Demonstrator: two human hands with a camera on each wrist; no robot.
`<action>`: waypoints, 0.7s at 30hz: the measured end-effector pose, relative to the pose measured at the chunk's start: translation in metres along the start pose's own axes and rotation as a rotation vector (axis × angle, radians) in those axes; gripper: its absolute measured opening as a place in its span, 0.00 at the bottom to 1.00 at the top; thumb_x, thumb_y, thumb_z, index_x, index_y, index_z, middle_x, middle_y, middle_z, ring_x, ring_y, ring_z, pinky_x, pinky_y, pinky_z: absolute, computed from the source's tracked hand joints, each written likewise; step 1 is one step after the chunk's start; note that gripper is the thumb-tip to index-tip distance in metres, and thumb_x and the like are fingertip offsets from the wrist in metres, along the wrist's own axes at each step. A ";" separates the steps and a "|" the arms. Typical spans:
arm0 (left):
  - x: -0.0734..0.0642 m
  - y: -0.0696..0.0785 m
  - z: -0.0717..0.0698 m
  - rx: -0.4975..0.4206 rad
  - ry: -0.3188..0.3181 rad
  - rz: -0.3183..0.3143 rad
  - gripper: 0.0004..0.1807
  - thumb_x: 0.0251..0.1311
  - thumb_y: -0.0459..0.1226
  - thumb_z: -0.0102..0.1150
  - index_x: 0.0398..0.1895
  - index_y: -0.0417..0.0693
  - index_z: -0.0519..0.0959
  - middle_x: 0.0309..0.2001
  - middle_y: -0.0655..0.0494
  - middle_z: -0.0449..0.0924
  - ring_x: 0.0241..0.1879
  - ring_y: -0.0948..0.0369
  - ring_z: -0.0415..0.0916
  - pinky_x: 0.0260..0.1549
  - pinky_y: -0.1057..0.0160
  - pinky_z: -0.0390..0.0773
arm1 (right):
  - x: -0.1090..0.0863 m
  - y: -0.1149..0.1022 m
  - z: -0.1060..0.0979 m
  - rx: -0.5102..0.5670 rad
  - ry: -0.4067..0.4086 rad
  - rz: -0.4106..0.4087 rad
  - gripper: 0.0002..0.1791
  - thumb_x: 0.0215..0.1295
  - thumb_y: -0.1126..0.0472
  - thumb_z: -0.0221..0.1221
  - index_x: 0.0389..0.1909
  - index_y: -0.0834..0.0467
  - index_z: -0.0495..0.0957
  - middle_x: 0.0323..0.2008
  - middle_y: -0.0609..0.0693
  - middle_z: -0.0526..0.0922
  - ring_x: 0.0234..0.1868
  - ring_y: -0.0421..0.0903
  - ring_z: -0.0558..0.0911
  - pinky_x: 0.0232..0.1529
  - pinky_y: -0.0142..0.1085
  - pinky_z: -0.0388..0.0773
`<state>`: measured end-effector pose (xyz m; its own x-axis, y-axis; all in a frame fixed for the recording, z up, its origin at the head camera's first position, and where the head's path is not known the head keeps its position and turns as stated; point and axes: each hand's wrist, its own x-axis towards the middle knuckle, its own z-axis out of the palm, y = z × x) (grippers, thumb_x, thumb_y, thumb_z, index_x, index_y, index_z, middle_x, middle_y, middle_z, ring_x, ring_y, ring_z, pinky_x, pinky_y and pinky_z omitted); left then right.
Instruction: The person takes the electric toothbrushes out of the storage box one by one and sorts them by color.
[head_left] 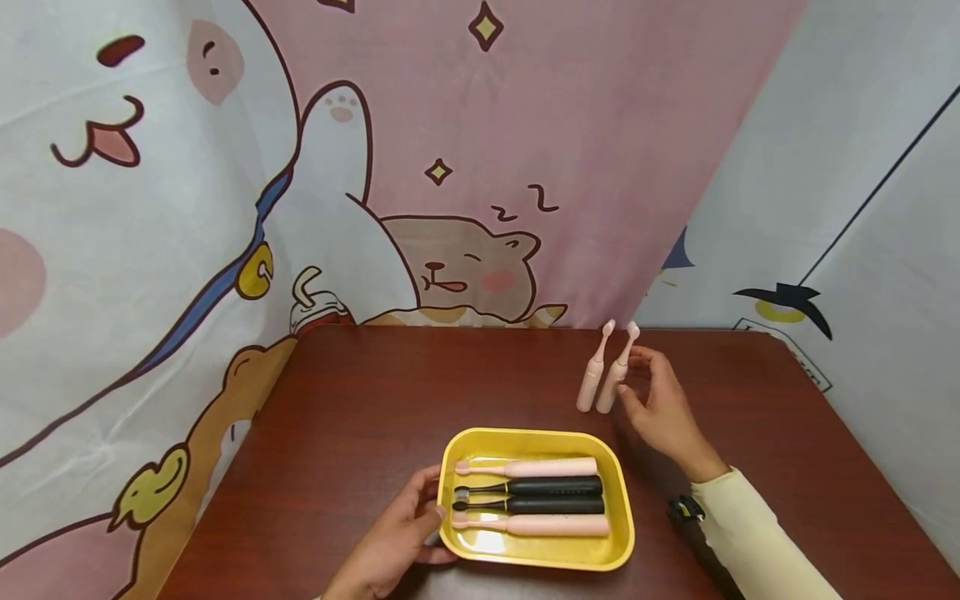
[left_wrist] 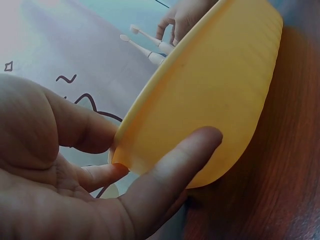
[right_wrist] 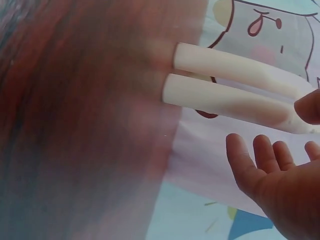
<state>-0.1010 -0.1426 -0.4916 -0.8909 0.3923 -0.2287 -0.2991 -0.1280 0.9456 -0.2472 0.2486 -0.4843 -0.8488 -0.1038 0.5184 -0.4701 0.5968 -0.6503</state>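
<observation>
Two pale pink electric toothbrushes stand upright side by side toward the back right of the table, brush heads up. My right hand is at the right-hand one, its thumb overlapping the upper handle in the right wrist view and its other fingers spread apart from it. At the front, my left hand grips the left end of a yellow tray, one finger lying along the outer wall. Inside the tray lie two black electric toothbrushes between two pink ones, heads to the left.
The dark red-brown wooden table meets a cartoon-printed curtain at its back and left. A black strap or band sits by the right sleeve.
</observation>
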 end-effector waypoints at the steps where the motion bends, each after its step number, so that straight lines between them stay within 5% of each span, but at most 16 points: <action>1: 0.000 0.000 0.000 0.000 0.000 0.001 0.29 0.75 0.31 0.42 0.76 0.45 0.50 0.69 0.32 0.55 0.57 0.45 0.72 0.39 0.42 0.84 | -0.001 -0.003 -0.002 0.004 -0.001 0.006 0.35 0.59 0.76 0.62 0.67 0.65 0.61 0.55 0.62 0.73 0.55 0.58 0.76 0.48 0.20 0.71; 21: 0.000 -0.003 -0.003 0.008 -0.002 0.007 0.29 0.74 0.31 0.43 0.76 0.46 0.51 0.70 0.33 0.56 0.55 0.44 0.74 0.38 0.43 0.84 | -0.007 -0.052 -0.022 -0.053 0.054 -0.011 0.34 0.59 0.77 0.60 0.67 0.64 0.63 0.50 0.59 0.72 0.49 0.48 0.75 0.37 0.15 0.71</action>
<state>-0.1016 -0.1452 -0.4959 -0.8923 0.3931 -0.2220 -0.2905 -0.1235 0.9489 -0.2117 0.2360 -0.4424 -0.8290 -0.0686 0.5551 -0.4646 0.6371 -0.6151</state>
